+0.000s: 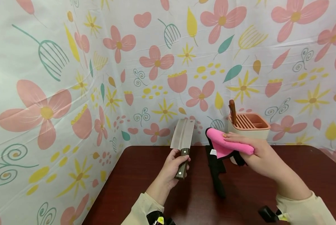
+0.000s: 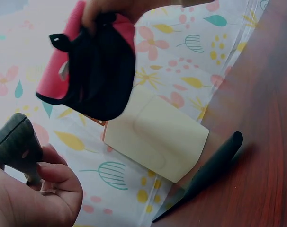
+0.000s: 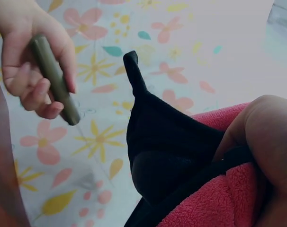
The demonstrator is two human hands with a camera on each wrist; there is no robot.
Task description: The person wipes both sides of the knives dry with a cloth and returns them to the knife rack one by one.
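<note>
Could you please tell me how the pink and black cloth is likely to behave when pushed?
The pink and black cloth is probably floppy, since it looks folded under the right hand. Its fuzzy pink face suggests it would not be very slippery. Looking like soft fabric, it seems unlikely to break.

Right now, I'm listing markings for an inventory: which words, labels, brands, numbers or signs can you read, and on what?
No text can be read.
White tag at the edge of the pink cloth: too small.
Yellow label at the left wrist: too small.
Yellow patch at the right wrist: too small.
Cleaver: no readable marking.
</note>
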